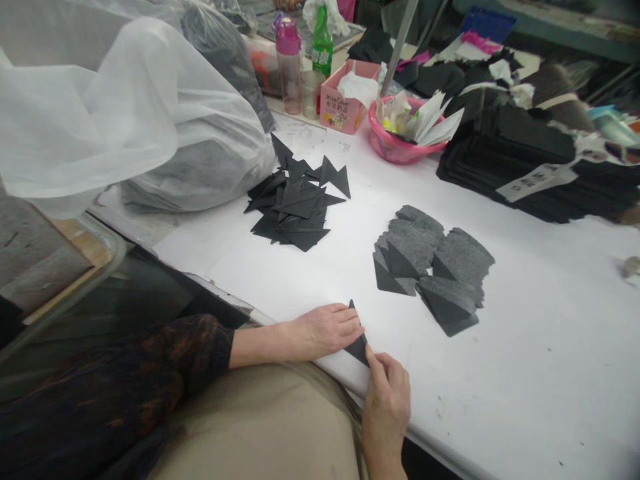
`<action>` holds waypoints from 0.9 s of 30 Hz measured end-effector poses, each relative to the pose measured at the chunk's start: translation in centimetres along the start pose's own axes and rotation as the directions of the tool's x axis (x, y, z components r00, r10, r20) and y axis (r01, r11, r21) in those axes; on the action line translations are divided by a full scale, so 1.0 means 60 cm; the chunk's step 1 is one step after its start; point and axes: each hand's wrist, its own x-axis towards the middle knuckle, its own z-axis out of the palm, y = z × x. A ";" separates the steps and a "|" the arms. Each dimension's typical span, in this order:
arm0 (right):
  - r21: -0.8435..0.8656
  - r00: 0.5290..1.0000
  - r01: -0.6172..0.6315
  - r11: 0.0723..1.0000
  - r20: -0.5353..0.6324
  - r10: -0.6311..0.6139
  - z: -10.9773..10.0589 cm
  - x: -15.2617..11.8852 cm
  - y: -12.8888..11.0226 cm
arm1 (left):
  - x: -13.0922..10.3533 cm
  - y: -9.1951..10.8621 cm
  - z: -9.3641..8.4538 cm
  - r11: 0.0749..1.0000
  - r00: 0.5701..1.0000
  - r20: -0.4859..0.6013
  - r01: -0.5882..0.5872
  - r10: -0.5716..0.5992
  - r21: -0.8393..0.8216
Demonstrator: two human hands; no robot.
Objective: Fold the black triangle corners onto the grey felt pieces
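Note:
At the table's near edge lies a small black triangular piece (358,349), partly covered by my hands. My left hand (325,331) rests over it, fingers close together and bent onto its surface. The lower corner is pinched between the thumb and fingers of my right hand (387,393). Farther off is a loose pile of black folded triangles (295,207). To the right, several rough dark grey pieces (415,235) lie spread side by side, with black triangular pieces (445,303) on top of them.
A translucent plastic bag (200,147) bulges at the left. Along the back stand a pink bottle (289,67), a green bottle (323,43), a pink box (343,100) and a pink basin (400,147) holding papers. Tall stacks of black material (520,147) occupy the back right.

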 end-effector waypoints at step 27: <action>0.000 0.996 0.007 1.000 -0.092 -0.007 -0.020 -0.017 0.006 | 0.012 0.041 -0.011 0.999 0.997 0.072 0.023 -0.026 0.041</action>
